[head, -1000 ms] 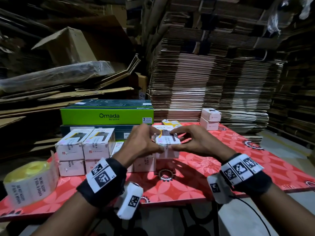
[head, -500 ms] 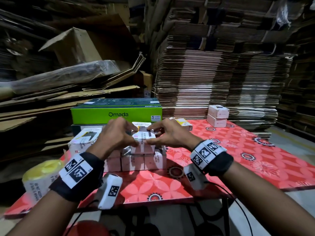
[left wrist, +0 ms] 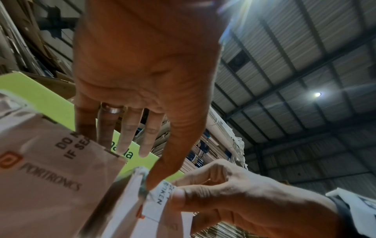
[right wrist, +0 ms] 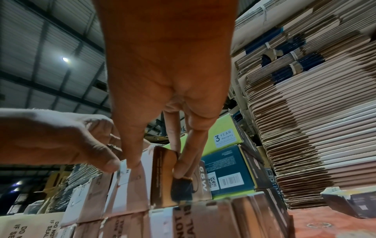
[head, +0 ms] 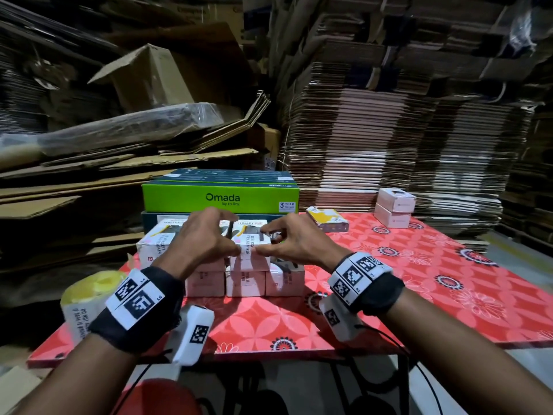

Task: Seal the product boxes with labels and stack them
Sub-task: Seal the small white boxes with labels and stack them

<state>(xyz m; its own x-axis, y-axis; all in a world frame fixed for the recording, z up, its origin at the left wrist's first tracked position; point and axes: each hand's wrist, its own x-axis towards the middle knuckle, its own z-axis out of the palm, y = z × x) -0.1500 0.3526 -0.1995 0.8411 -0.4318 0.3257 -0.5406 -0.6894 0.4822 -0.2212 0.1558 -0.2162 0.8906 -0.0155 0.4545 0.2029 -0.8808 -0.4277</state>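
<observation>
A small white product box (head: 251, 262) sits on the top row of the stacked white boxes (head: 248, 284) at the table's left. A white seal label (head: 247, 244) printed "DO NOT ACCEPT IF SEAL IS BROKEN" runs over its near edge. My left hand (head: 236, 235) grips the box from the left, with the thumb on the label and the fingers curled over the top. My right hand (head: 263, 241) grips it from the right. In the left wrist view, the left hand (left wrist: 146, 169) touches the label (left wrist: 160, 193) with its thumb. In the right wrist view, the right hand (right wrist: 156, 167) pinches the box (right wrist: 140, 185).
A yellow roll of seal labels (head: 86, 301) stands at the near left corner of the red floral table (head: 389, 280). A green Omada carton (head: 221, 199) lies behind the stack. A yellow box (head: 327, 218) and two white boxes (head: 393, 208) sit further right. Flattened cardboard (head: 389, 145) is piled behind.
Both hands carried the labelled box to the left from over the open table and lowered it onto the top row of the stack. They still hold it.
</observation>
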